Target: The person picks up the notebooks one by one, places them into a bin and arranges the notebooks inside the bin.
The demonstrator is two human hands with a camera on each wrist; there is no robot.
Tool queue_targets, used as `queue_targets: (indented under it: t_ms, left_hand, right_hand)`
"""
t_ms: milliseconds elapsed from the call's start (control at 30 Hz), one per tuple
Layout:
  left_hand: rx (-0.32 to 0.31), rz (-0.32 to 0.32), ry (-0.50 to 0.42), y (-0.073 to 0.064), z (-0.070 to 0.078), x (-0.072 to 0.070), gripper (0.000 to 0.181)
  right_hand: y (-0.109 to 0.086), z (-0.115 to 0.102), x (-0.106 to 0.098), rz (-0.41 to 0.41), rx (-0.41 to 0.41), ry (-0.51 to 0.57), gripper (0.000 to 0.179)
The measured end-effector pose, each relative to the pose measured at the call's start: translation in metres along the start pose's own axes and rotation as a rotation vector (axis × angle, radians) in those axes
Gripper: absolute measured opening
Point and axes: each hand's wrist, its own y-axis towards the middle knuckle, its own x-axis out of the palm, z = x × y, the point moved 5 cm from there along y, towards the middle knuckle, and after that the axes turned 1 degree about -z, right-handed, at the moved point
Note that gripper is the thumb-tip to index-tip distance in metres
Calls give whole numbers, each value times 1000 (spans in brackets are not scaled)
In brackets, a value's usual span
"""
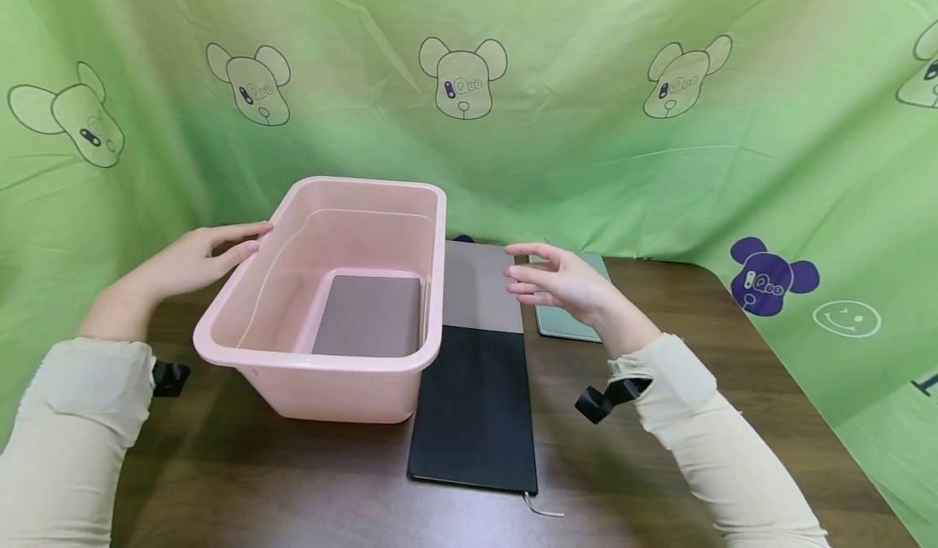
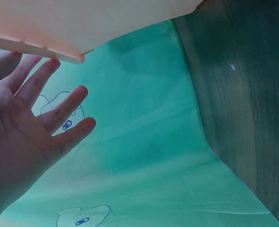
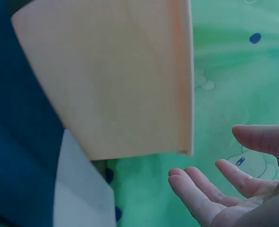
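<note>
A pink plastic tub [image 1: 330,385] stands on the table with a flat grey-brown notebook [image 1: 370,316] lying at its bottom. My left hand [image 1: 194,259] is at the tub's left rim, fingertips right at the edge and fingers fairly straight. In the left wrist view those fingers [image 2: 66,111] are spread below the rim. My right hand [image 1: 560,283] hovers to the right of the tub, fingers loosely bent and nothing held. Beneath and behind it lies a pale green notebook [image 1: 564,324], partly hidden by the hand.
Right of the tub, a black notebook [image 1: 476,409] with a ribbon marker lies nearest the front, and a grey notebook [image 1: 482,287] lies behind it. The tub covers part of their left edges. A green printed curtain [image 1: 572,157] hangs around the wooden table [image 1: 293,483].
</note>
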Motion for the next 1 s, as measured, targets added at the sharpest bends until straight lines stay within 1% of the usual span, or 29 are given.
queue_targets:
  t_ms: [100, 200, 367, 533, 767, 1000]
  left_hand:
    - [6, 2, 0, 0, 0, 0, 49]
    - [6, 3, -3, 0, 0, 0, 49]
    - [0, -1, -9, 0, 1, 0, 49]
    - [-3, -3, -9, -1, 0, 0, 49]
    - [-5, 0, -10, -1, 0, 0, 49]
    - [1, 2, -17, -1, 0, 0, 49]
  right_hand:
    - [-3, 13, -2, 3, 7, -5, 57]
    - [-5, 27, -3, 12, 32, -7, 59]
    - [-9, 50, -4, 24, 75, 31, 61]
    - [-11, 72, -1, 16, 101, 72, 64]
    - [-13, 94, 4, 19, 126, 94, 64]
    - [-13, 108, 5, 34, 143, 115, 63]
